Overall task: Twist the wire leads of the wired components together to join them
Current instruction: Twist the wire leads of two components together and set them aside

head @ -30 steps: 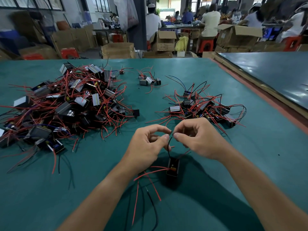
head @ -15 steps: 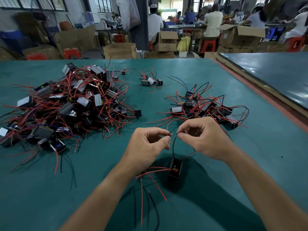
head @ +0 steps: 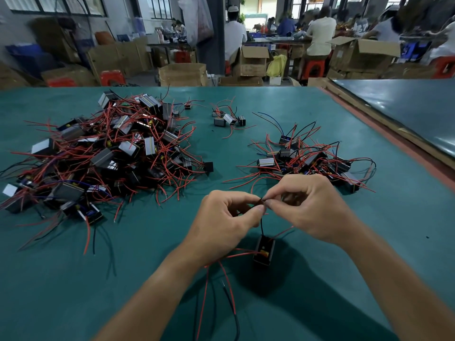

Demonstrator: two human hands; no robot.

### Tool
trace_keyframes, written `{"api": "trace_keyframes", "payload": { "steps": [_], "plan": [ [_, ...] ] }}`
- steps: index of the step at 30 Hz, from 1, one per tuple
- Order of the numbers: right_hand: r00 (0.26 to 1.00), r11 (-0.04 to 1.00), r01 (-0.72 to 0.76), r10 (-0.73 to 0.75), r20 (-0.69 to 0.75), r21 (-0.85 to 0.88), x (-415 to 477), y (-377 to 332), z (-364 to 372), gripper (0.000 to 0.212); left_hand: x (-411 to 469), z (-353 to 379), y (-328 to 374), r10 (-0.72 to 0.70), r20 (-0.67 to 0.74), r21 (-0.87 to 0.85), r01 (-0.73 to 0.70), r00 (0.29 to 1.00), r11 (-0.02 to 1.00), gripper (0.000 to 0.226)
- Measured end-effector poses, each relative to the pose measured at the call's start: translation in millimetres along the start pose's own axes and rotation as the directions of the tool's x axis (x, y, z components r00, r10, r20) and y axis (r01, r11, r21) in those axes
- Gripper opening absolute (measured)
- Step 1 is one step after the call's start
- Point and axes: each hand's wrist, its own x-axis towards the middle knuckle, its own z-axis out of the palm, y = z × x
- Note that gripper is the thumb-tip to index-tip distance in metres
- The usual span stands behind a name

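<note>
Fingers [head: 254, 210] of L hand [head: 221, 220] & R hand [head: 312, 207] curl tight, tips meeting in a pinch. I see green tabletop [head: 147, 271], big component pile [head: 105, 156] far L, smaller pile [head: 307, 159] ahead R, one component [head: 264, 253] just below hands, its black lead [head: 261, 225] running up into that pinch.

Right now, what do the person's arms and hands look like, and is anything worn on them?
The left hand and right hand wear no gloves or rings that show. The left forearm and right forearm are uncovered: no sleeve, watch or band up to the picture's edge.
</note>
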Motion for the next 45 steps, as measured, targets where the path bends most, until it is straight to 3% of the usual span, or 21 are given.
{"api": "trace_keyframes", "payload": {
  "steps": [13,25,31,39,41,45],
  "plan": [
    [1.000,0.999,-0.002,0.002,0.011,-0.048,0,-2,-3,0.015,-1,-2,0,-0.018,0.044,0.026,0.017,0.999,1.000,0.020],
    [0.950,0.957,-0.264,0.238,0.200,0.115,-1,-4,-5,0.020,-1,1,-1,-0.012,0.019,0.065,0.011,1.000,0.998,0.013],
    [0.886,0.880,-0.424,0.354,0.300,0.213,1,-10,-7,0.025,-2,0,1,0.009,0.042,0.092,-0.013,0.999,0.996,0.013],
    [0.716,0.646,-0.679,0.477,0.509,0.349,1,-11,-11,0.030,-2,0,4,0.057,0.065,0.128,-0.065,0.996,0.990,0.008],
    [0.746,0.677,-0.646,0.463,0.478,0.352,1,-10,-10,0.030,-3,0,3,0.044,0.050,0.136,-0.050,0.998,0.989,0.009],
    [0.909,0.867,-0.407,0.351,0.225,0.289,2,-5,-2,0.026,-1,0,3,-0.034,0.044,0.093,0.030,0.998,0.995,0.015]
  ]
}}
